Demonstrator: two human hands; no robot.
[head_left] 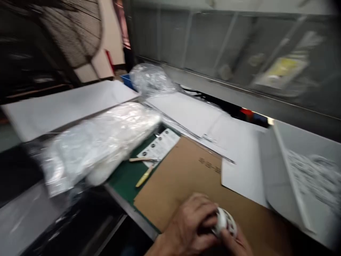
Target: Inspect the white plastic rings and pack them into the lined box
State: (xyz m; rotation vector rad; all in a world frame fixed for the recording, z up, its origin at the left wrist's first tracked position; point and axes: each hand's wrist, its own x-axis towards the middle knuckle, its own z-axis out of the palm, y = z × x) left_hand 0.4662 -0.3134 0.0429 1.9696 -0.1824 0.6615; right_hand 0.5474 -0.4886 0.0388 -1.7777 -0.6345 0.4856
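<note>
A small white round part (225,223) with dark openings around its side is held low in the view, above a brown cardboard sheet (183,174). My left hand (190,224) has its fingers curled against the part's left side. From the lower right, my right hand (236,243) grips the same part, with the thumb on its front. Motion blur and the fingers hide some of the part. On the green table surface (124,177), beyond my left hand, lie a yellow-handled tool (144,176), a thin light-brown stick (140,159) and a printed paper (162,145).
A bulky clear plastic bag (103,142) lies to the left, and another crumpled one (151,79) sits farther back. White sheets (191,112) cover the back. An open white box (314,177) with many small white parts stands at right. A fan (71,32) is at upper left.
</note>
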